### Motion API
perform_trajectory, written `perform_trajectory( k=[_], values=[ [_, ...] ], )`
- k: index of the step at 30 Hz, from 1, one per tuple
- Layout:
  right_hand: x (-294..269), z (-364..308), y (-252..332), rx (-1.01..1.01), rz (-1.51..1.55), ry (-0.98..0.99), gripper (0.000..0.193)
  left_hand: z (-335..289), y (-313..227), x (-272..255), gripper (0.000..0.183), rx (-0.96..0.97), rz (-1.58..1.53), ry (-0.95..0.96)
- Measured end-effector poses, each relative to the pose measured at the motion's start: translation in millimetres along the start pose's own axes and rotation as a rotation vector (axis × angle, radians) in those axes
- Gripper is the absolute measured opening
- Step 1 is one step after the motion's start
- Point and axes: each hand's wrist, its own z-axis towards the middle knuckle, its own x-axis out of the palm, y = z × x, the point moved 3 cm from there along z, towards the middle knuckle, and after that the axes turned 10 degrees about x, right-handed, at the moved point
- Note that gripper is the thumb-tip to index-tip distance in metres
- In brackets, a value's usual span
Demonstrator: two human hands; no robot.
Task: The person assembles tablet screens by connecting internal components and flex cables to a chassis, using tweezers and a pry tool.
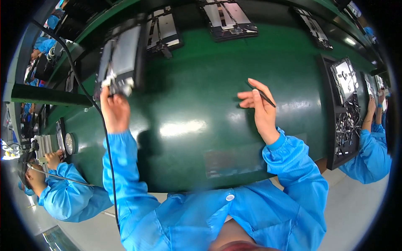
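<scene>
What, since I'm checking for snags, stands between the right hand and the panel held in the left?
Nothing visible does: between the right hand, which holds a dark slim tool, and the panel lies green tabletop. The black cable passes left of the panel and over the left sleeve.

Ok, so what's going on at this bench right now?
The left hand holds a blurred, flat device by its near end. The right hand holds a slim black tool, apart from it. Similar devices lie farther back on the green table; a black tray with small parts sits at right.
</scene>
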Motion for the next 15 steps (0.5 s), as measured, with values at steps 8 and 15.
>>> perform_trajectory(
  k=[8, 15],
  values=[
    [-4.0, 4.4, -1.2, -0.151, -0.006, -0.068, 0.037, -170.9, 51.8, -21.2, 0.024, -0.523, 0.161, 0.255],
    [-28.0, -9.2, 5.8, -0.029, 0.014, -0.028, 0.039, -228.6, 75.8, 15.2, 0.060, -1.082, 0.100, 0.570]
  ],
)
